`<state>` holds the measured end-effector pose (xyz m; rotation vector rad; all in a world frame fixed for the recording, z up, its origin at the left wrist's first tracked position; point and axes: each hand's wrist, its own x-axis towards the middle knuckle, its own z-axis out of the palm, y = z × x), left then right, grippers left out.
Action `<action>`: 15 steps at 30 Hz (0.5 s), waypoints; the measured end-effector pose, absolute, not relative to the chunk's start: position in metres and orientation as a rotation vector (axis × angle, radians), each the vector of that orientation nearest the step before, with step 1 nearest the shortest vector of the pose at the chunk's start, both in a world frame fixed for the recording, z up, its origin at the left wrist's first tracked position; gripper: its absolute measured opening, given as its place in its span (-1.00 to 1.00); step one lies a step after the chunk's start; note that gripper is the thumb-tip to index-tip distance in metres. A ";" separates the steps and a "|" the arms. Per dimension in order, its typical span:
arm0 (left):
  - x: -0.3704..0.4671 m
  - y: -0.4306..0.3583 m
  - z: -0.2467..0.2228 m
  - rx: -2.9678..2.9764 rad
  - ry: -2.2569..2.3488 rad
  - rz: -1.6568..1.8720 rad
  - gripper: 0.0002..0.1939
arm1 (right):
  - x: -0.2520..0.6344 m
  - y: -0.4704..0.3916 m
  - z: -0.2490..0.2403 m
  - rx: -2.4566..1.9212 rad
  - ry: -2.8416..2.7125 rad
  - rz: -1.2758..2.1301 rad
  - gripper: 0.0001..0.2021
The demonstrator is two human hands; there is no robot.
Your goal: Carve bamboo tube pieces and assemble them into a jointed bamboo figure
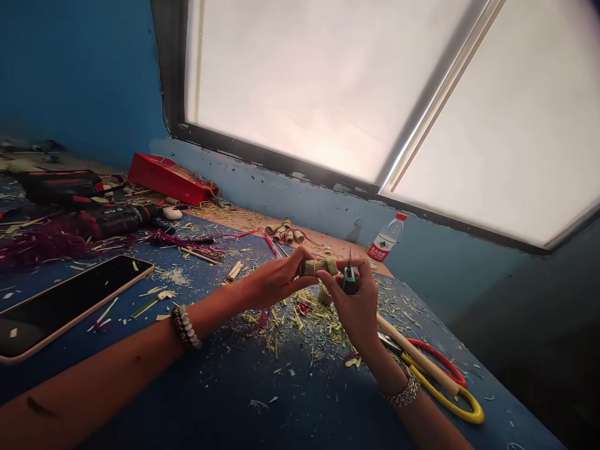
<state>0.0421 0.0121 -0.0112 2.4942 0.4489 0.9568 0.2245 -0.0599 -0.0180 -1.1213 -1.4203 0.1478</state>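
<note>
My left hand grips one end of a short greenish bamboo piece, held level above the blue table. My right hand holds a small knife with a green handle, blade pointing up, and its thumb rests on the other end of the bamboo piece. Both hands meet over a heap of green shavings. A bead bracelet sits on each wrist.
A phone lies face up at the left. Power drills and a red box stand at the back left, short bamboo sections behind the hands. A water bottle stands by the wall. Red and yellow-handled scissors and a stick lie at the right.
</note>
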 end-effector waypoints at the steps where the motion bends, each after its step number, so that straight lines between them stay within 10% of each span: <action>1: 0.042 0.012 -0.012 2.483 0.439 0.957 -0.73 | 0.224 -0.062 -0.016 -1.111 -1.453 0.146 -0.62; 15: 0.041 0.009 -0.020 2.431 0.520 0.990 -0.51 | 0.224 -0.062 -0.018 -1.081 -1.605 0.386 -0.69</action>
